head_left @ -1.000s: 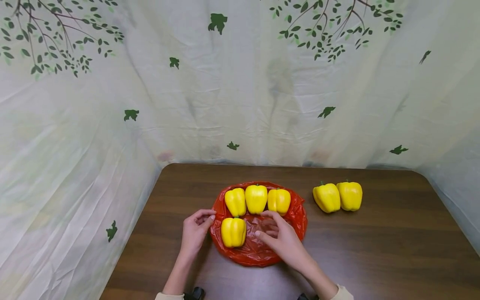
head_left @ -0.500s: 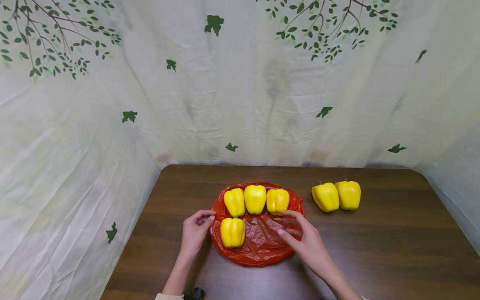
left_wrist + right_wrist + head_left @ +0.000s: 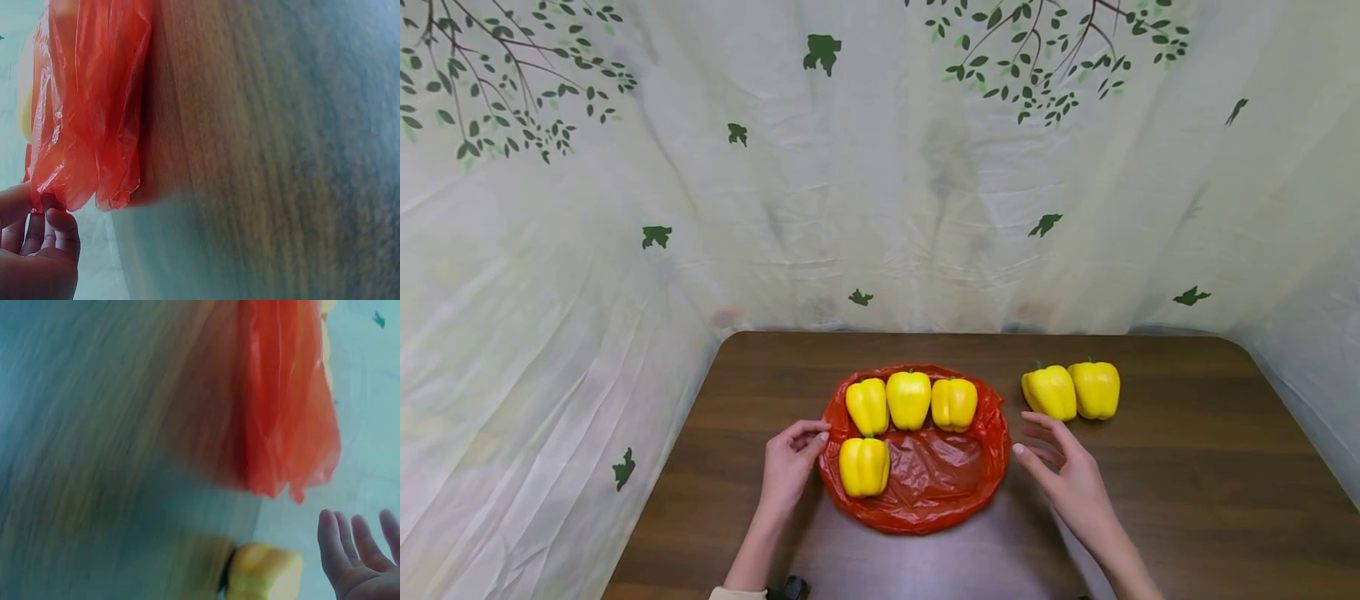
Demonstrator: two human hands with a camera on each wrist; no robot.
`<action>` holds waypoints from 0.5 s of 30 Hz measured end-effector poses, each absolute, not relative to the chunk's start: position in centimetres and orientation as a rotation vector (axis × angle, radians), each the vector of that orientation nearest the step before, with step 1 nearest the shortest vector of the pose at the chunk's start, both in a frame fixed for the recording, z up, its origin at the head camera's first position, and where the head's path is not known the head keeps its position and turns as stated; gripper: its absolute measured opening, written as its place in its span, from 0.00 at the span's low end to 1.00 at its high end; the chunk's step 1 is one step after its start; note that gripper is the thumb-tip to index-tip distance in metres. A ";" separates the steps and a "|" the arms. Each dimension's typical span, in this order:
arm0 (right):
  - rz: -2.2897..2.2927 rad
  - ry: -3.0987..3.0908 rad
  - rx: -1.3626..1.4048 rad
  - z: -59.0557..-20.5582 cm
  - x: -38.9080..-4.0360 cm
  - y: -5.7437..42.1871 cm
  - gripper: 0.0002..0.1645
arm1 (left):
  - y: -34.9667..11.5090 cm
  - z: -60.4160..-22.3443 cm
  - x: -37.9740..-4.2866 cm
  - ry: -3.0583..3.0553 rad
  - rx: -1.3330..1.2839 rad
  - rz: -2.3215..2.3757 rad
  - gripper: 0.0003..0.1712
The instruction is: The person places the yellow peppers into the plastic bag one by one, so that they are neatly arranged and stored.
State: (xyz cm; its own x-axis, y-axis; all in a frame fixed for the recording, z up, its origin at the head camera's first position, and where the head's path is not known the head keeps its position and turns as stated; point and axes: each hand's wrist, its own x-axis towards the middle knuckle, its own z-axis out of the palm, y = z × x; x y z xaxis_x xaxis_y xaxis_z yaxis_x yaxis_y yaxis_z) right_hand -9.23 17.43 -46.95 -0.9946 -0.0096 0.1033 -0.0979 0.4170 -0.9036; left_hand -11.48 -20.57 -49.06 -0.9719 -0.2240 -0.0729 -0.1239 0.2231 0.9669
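Observation:
A red plastic bag (image 3: 940, 475) lies spread out on the brown table (image 3: 1187, 492) with several yellow bell peppers (image 3: 908, 400) on it. One pepper (image 3: 864, 467) sits at the bag's front left. My left hand (image 3: 790, 462) pinches the bag's left edge (image 3: 62, 187), seen close in the left wrist view. My right hand (image 3: 1063, 471) hovers open just right of the bag, fingers spread, holding nothing. Two more yellow peppers (image 3: 1070, 391) stand on the table just beyond it; one pepper (image 3: 265, 572) shows blurred in the right wrist view beside the fingers (image 3: 350, 540).
A pale curtain printed with green leaves and branches (image 3: 880, 167) hangs behind and on both sides of the table. Bare wood shows at the right (image 3: 1225, 517) and along the back edge (image 3: 925, 346).
My right hand has left the inside of the bag and moved right, out over the table toward the two loose peppers. The left hand stays pinching the bag's edge.

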 end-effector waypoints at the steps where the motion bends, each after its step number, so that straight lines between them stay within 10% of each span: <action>1: 1.643 -2.570 0.090 -47.1 -9.3 17.7 0.29 | -20.6 -49.1 -11.5 -2.392 0.342 -1.877 0.08; 15: 1.365 -2.378 0.135 -47.5 -10.8 22.4 0.25 | -20.3 -49.4 -11.1 -2.338 0.289 -1.836 0.07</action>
State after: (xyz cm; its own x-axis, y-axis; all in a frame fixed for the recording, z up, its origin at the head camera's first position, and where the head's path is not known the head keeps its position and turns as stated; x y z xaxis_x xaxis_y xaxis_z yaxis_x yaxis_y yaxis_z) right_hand -10.76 22.41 -47.49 -0.9178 0.1099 0.3816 -0.2741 0.5200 -0.8090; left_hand -11.11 -20.30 -49.42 -0.9693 -0.2457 0.0024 -0.0560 0.2301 0.9716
